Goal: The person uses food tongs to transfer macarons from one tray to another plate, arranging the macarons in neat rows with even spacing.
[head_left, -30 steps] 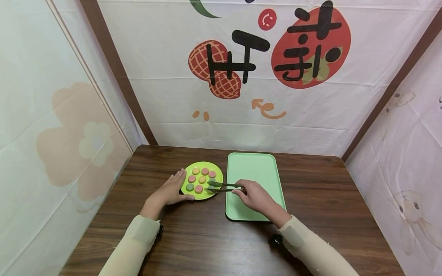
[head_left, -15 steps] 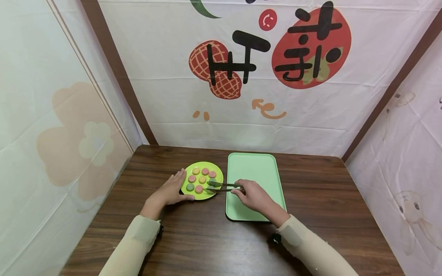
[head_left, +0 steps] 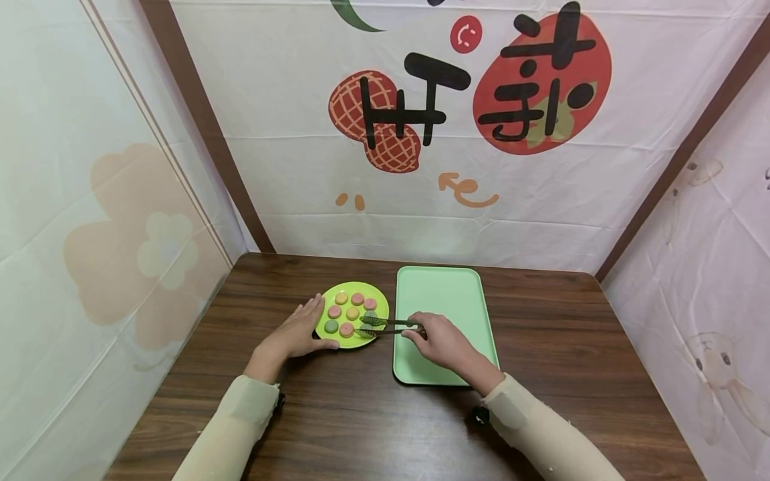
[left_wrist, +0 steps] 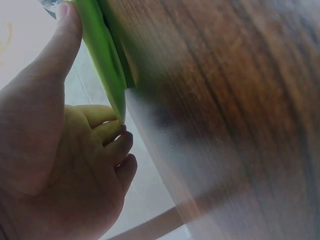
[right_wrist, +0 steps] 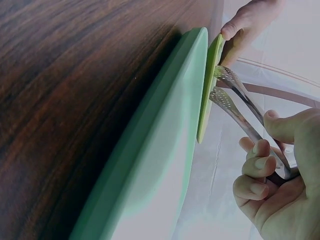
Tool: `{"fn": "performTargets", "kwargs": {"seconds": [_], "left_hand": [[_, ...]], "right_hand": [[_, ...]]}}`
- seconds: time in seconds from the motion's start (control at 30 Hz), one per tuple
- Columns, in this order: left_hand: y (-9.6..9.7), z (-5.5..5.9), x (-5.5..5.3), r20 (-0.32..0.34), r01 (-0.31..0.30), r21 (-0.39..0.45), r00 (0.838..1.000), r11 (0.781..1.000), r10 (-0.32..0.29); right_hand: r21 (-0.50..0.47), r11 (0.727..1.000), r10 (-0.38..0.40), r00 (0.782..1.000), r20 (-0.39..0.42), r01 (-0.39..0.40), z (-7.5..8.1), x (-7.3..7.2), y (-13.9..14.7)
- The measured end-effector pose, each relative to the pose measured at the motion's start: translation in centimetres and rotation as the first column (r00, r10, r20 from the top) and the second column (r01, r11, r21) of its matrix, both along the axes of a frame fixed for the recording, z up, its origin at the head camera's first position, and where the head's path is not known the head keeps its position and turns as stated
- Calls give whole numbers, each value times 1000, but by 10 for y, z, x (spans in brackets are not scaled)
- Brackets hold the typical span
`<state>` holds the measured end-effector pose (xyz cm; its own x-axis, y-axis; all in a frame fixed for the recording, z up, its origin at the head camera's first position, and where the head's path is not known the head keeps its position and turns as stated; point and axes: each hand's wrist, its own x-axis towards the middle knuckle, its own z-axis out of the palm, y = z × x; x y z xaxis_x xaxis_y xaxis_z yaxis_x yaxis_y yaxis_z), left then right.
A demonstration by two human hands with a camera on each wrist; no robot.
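A yellow-green plate [head_left: 379, 296] bears several macarons, among them a pink one [head_left: 346, 330], a yellow one [head_left: 352, 313] and a green one [head_left: 331, 326]. My left hand [head_left: 295, 332] rests along the plate's left edge, fingers fairly straight. In the left wrist view, its thumb [left_wrist: 59, 45] lies against the plate [left_wrist: 106, 55]. My right hand [head_left: 444, 339] grips metal tongs [head_left: 394, 323], whose parted tips reach over the plate's right side. Greenish macarons there are partly hidden by the tips; whether one is pinched I cannot tell. The right wrist view shows the tongs [right_wrist: 244, 92] beside the plate [right_wrist: 205, 112].
A light green rectangular tray [head_left: 436, 290] lies just right of the plate, beneath my right hand. Both stand on a dark wooden table [head_left: 361, 414]. Printed cloth walls [head_left: 289, 180] rise behind and at both sides.
Almost nothing differs. The tongs have shifted very slightly to the left with my right hand; my left hand and the plate stay in place.
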<state>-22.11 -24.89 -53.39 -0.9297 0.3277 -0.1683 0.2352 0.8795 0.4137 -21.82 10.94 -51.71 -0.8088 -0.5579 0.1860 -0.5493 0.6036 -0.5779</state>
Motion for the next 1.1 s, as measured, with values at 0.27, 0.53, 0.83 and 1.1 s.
{"fn": "performTargets", "kwargs": {"seconds": [0.27, 0.53, 0.83, 1.1], "left_hand": [[0, 0, 0, 0, 1, -1, 1000, 1000, -1], [0, 0, 0, 7, -4, 1, 1000, 1000, 4], [0, 1, 1, 9, -7, 4, 1000, 1000, 7], [0, 0, 1, 8, -7, 8, 1000, 1000, 7]], "right_hand": [[0, 1000, 0, 1000, 11, 0, 1, 1, 0], [3, 1000, -5, 1000, 5, 5, 0, 2, 0], [5, 1000, -9, 1000, -6, 9, 0, 2, -1], [-2, 1000, -14, 1000, 1, 14, 1, 2, 0]]}}
